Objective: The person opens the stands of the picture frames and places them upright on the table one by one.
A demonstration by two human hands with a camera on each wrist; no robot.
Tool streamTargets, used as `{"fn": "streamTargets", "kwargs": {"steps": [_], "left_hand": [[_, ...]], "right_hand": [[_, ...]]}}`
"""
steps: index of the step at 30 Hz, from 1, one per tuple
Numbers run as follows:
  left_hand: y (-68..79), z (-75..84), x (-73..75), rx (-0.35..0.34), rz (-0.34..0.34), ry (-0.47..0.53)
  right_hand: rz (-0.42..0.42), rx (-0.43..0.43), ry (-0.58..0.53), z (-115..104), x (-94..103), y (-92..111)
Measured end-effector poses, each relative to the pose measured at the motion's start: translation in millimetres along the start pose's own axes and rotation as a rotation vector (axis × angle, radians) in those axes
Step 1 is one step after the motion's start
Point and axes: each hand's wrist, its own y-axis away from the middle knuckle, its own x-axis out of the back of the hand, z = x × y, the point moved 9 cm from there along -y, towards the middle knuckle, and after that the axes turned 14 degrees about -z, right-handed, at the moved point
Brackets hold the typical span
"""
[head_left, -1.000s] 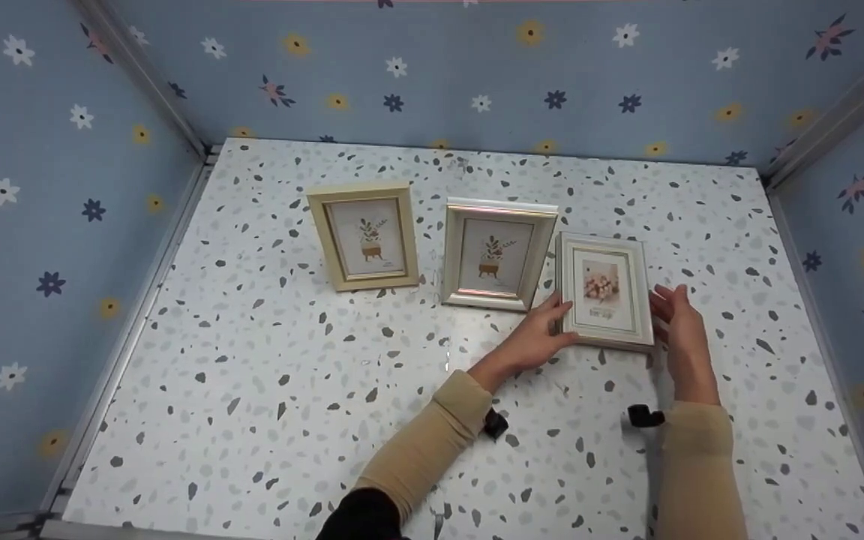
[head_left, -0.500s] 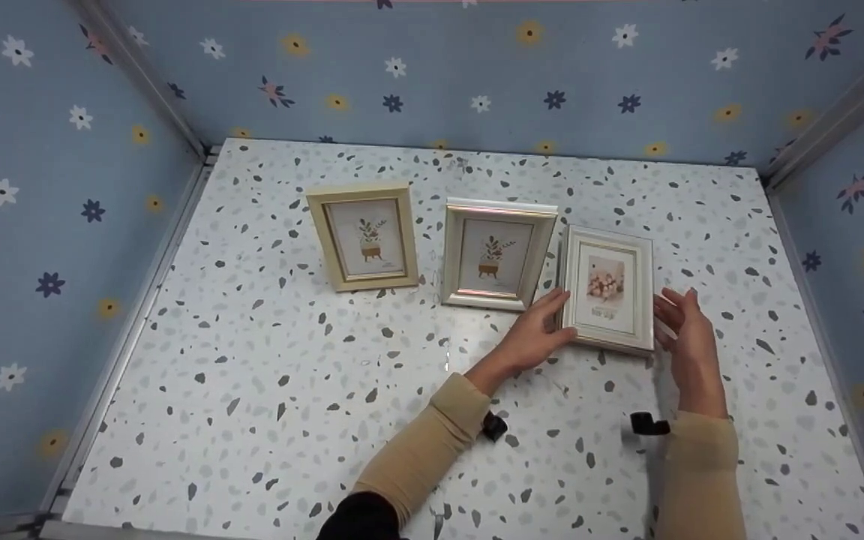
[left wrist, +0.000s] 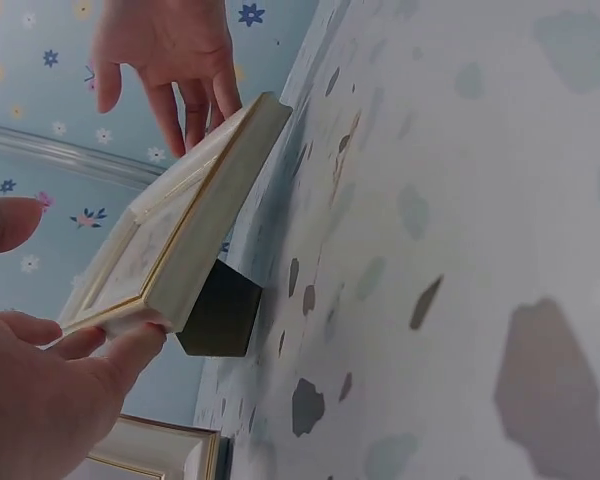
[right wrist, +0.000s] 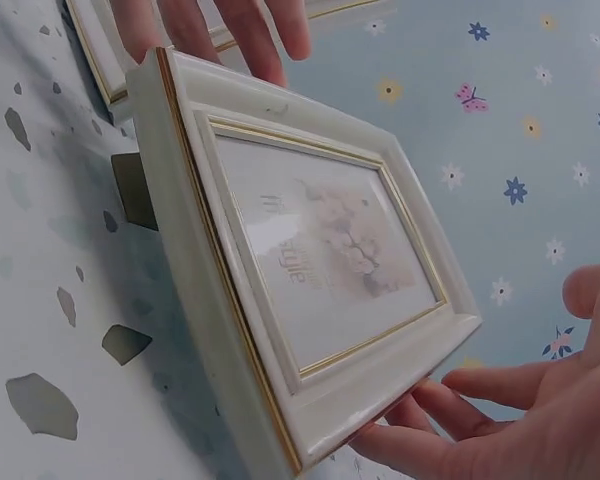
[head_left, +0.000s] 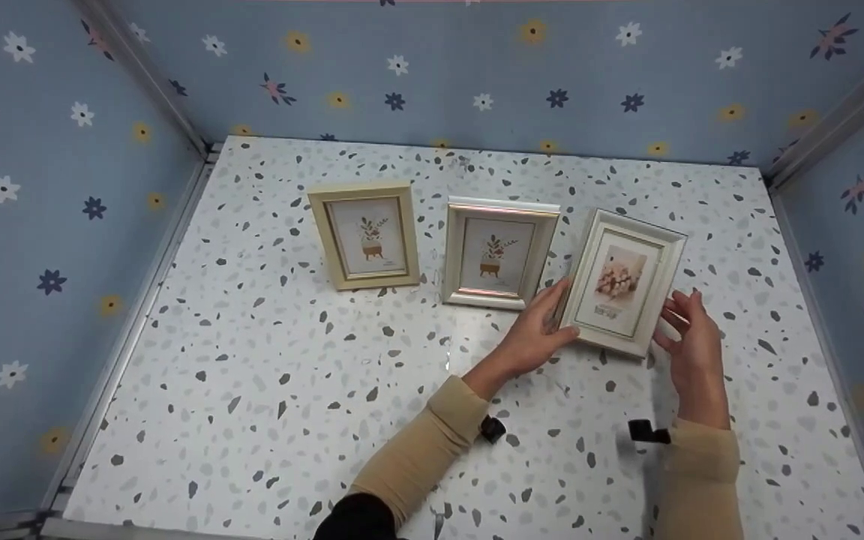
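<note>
A cream-white picture frame [head_left: 619,285] with a pink flower print tilts toward me at the right of the table, turned slightly clockwise. My left hand [head_left: 535,337] grips its left side by the lower corner; in the left wrist view, those fingers [left wrist: 130,350] bend over the edge. On the opposite side is my right hand [head_left: 694,345]. The right wrist view has its fingertips [right wrist: 425,395] against the edge, with the thumb apart from the frame. Behind the frame a dark stand leg [left wrist: 220,310] sticks out toward the table.
A silver-toned picture frame [head_left: 502,292] stands upright just left of my left hand. Farther left stands a gold-toned frame [head_left: 338,255]; both carry potted-plant prints. The speckled white table [head_left: 267,420] is bounded by blue flowered walls [head_left: 447,45].
The white frame, lying flatter before, has tilted up, turned clockwise and shifted right. My right hand has moved slightly right and down with its edge; my left hand has hardly moved.
</note>
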Motion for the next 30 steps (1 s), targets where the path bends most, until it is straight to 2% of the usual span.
{"fn": "streamTargets", "kwargs": {"steps": [8,17,19,26,30], "left_hand": [[3.6,7.7,-2.0,-0.093,-0.022,0.035],[10.2,24.4,-5.2,-0.211,-0.031,0.049],[11.0,27.7,-6.5,-0.224,-0.034,0.05],[13.6,33.9,-9.2,-0.246,-0.04,0.042],[16.9,37.5,-10.5,-0.247,-0.038,0.025]], "right_hand": [[0.011,0.04,-0.05,-5.3,-1.1,4.4],[0.113,0.087,0.091,-10.9,3.7,9.4],[0.145,0.107,0.105,-11.8,6.2,10.5],[0.242,0.181,0.021,-9.7,16.9,12.8],[0.285,0.205,0.017,-8.3,22.3,15.1]]}}
